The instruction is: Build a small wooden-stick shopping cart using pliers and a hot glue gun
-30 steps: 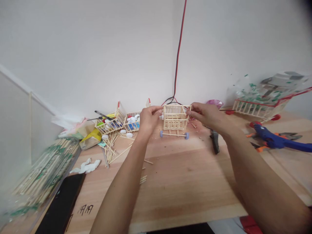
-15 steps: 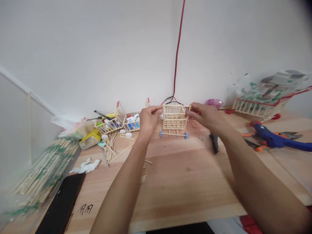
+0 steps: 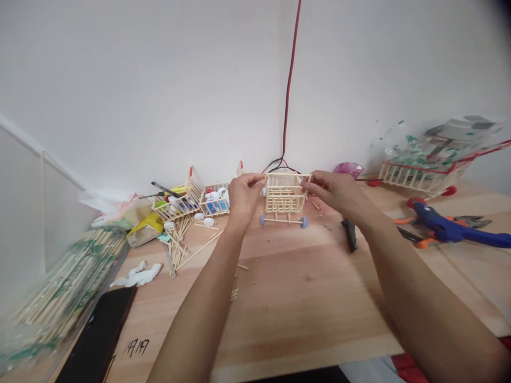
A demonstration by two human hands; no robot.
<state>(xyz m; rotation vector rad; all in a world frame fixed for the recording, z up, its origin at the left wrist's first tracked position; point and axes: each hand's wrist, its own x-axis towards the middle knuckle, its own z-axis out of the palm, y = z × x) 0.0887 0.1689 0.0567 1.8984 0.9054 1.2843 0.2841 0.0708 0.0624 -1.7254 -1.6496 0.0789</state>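
A small cart [image 3: 286, 202] built from thin wooden sticks stands near the back of the table, its open basket facing me. Bluish wheels [image 3: 304, 222] sit at the ends of a stick axle below the basket. With fingers closed at its upper left corner, my left hand [image 3: 246, 194] grips the basket. On the opposite side my right hand [image 3: 330, 190] pinches the upper right edge. The tips of some fingers are hidden behind the sticks.
Two stick baskets [image 3: 178, 206] with small items stand left, beside loose sticks [image 3: 180, 247]. Wrapped stick bundles [image 3: 67, 292] and a black phone-like slab [image 3: 98, 332] lie nearer. Right are a blue glue gun [image 3: 443, 223], pliers [image 3: 473, 221] and a larger red-trimmed cart [image 3: 415, 178].
The view has shifted slightly, so everything appears a little farther left. Both hands keep the same hold on the cart, which stays in place.
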